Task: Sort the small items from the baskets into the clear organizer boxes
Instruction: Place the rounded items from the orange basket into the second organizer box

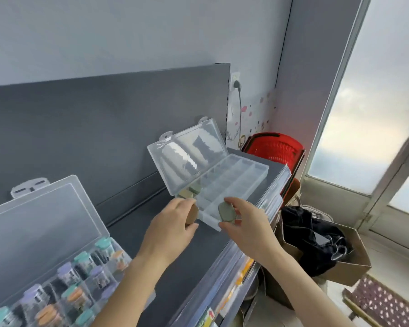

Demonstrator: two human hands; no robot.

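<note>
Both hands are up at the near end of the open clear organizer box (236,178) on the grey shelf (175,267). The left hand (172,230) grips a tan disc (193,213) against the box's corner, while the right hand (248,223) pinches a grey-green disc (226,212) over a near compartment (a few similar pieces (189,192) lie by the hinge). A red basket (273,147) stands beyond the box, well apart from the hands.

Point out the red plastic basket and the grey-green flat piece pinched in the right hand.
red plastic basket (273,147): head view, on its mesh wall.
grey-green flat piece (226,212): head view, on its broad face.
</note>
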